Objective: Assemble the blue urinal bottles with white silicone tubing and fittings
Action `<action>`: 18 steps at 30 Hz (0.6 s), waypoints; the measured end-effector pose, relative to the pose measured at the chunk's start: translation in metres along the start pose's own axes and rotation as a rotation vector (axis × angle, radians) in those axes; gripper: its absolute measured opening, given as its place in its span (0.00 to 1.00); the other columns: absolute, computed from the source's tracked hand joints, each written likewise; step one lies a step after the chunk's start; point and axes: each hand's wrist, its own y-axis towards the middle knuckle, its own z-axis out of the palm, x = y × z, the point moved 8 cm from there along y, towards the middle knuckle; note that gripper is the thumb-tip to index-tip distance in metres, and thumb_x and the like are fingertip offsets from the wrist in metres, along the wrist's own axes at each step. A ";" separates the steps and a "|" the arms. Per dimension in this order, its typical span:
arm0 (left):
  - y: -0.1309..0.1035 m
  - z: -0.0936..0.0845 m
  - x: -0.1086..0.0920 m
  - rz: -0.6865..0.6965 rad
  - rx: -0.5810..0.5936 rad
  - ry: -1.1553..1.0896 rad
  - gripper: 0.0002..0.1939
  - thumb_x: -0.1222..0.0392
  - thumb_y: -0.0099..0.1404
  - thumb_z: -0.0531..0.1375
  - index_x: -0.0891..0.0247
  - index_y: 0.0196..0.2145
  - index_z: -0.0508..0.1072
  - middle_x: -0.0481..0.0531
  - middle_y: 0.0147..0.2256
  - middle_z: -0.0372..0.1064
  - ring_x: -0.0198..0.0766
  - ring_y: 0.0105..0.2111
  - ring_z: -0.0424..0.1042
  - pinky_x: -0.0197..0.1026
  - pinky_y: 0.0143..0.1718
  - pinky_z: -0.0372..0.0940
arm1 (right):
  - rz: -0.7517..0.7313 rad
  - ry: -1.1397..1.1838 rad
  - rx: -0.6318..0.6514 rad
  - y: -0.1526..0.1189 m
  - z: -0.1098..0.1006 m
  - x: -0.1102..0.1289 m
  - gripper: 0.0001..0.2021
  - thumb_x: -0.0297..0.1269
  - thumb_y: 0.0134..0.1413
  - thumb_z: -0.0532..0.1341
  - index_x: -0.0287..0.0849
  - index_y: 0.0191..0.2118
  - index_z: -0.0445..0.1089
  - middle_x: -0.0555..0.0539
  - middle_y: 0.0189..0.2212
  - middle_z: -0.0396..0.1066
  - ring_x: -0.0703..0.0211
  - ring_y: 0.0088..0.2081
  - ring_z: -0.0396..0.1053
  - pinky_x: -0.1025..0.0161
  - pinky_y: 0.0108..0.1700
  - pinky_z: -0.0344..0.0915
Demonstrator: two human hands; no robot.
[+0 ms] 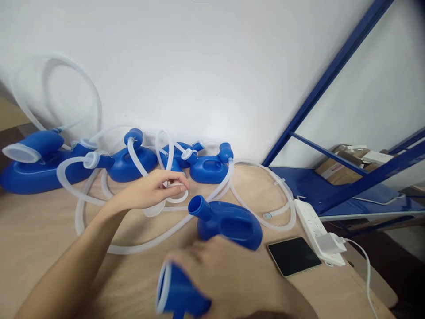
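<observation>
My left hand (156, 189) is closed over the table, its fingers curled on a translucent white plastic cap (154, 210) with a ring (179, 200) on it; the fingers partly hide the cap. In the foreground my right hand (215, 270), slightly blurred, grips a blue funnel-shaped urinal mouthpiece (182, 290) with a white rim facing left. Just beyond that hand lies a blue urine bottle (232, 221), its round neck open and tilted up to the left. A clear plastic tube (156, 243) curves over the table between my left forearm and this bottle.
Several more blue urine bottles (207, 170) with tubes line the wall. At the far left, one bottle (49, 177) carries a white-rimmed mouthpiece (44, 144). A phone (294, 256) and a white power strip (314, 226) with a plugged-in charger are at right, near a blue metal shelf (288, 181).
</observation>
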 end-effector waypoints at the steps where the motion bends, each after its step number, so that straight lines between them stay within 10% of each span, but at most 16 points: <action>1: -0.003 0.000 -0.005 0.011 0.006 -0.037 0.19 0.42 0.74 0.58 0.59 0.43 0.81 0.50 0.37 0.77 0.39 0.35 0.71 0.37 0.35 0.62 | 0.117 0.024 -0.136 -0.011 -0.029 -0.017 0.36 0.55 0.56 0.70 0.43 0.65 0.65 0.39 0.49 0.81 0.43 0.43 0.81 0.54 0.41 0.75; 5: -0.010 0.003 -0.024 0.035 -0.022 -0.142 0.18 0.43 0.73 0.61 0.58 0.45 0.82 0.51 0.38 0.78 0.40 0.36 0.73 0.38 0.36 0.66 | 0.286 -0.101 -0.522 -0.050 -0.097 -0.054 0.34 0.45 0.61 0.69 0.49 0.70 0.60 0.40 0.59 0.76 0.42 0.56 0.76 0.45 0.59 0.71; 12: -0.013 0.007 -0.035 0.012 -0.219 -0.216 0.23 0.41 0.68 0.64 0.59 0.52 0.81 0.57 0.47 0.79 0.47 0.43 0.76 0.39 0.34 0.70 | 0.290 -0.297 -0.526 -0.047 -0.089 -0.071 0.35 0.40 0.63 0.66 0.52 0.73 0.58 0.40 0.60 0.72 0.40 0.57 0.73 0.41 0.58 0.73; 18: -0.013 0.022 -0.037 0.022 -0.272 -0.333 0.22 0.44 0.68 0.66 0.58 0.53 0.73 0.49 0.34 0.71 0.38 0.33 0.73 0.34 0.26 0.66 | 0.279 -0.383 -0.650 -0.043 -0.091 -0.070 0.31 0.37 0.64 0.64 0.50 0.71 0.63 0.39 0.58 0.73 0.40 0.56 0.73 0.40 0.57 0.72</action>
